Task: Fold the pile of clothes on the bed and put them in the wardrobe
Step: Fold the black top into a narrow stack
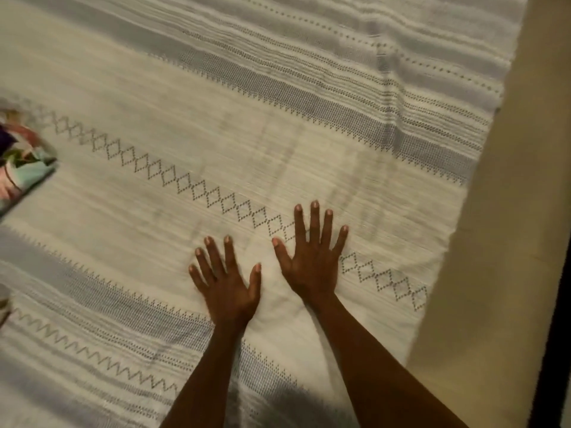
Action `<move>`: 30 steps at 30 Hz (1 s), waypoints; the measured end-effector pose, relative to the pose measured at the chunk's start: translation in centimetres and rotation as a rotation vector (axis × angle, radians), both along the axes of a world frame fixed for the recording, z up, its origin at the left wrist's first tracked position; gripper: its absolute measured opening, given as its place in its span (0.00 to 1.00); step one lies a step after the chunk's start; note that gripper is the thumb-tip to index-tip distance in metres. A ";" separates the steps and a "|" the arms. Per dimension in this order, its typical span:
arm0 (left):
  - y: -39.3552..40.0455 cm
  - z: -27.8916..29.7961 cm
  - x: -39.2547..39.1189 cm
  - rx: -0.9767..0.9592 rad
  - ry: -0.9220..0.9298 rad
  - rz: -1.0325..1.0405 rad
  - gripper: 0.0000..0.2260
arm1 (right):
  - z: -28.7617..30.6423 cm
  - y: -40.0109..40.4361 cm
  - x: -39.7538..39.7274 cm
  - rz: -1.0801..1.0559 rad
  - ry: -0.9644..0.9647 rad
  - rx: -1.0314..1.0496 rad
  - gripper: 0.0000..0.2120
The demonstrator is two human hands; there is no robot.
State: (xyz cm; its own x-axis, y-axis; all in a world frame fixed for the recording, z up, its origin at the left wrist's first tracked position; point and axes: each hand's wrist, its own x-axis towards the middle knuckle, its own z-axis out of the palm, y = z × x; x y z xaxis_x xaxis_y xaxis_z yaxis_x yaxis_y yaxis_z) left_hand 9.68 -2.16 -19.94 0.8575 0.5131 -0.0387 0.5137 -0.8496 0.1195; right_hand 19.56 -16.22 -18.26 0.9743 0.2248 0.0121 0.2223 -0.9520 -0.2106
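Both my hands lie flat, palms down, fingers spread, on the white patterned bedspread. My left hand sits a little nearer to me than my right hand. Neither holds anything. A colourful garment with pink, teal and purple shows at the far left edge of the bed, mostly cut off by the frame and well away from both hands. The wardrobe is out of view.
The bedspread has grey bands, a diamond row and a zigzag line. The bed's right edge runs diagonally, with a beige floor strip beyond it. A small grey item peeks in at the left edge.
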 end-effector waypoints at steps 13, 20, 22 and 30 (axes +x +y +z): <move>-0.4 0.8 -0.5 0.021 -0.031 -0.057 0.34 | 0.5 -2.6 0.6 0.164 0.212 0.096 0.34; -4.0 8.5 -1.5 -0.267 0.366 -0.098 0.30 | 9.1 -10.9 -1.7 0.453 0.570 -0.165 0.30; -7.0 12.1 -3.8 -0.468 0.478 -0.171 0.27 | 12.8 -13.9 -4.8 0.427 0.714 -0.144 0.30; -19.9 27.4 -12.2 -0.699 0.390 -0.205 0.23 | 26.1 -29.3 -15.8 0.026 0.685 0.196 0.27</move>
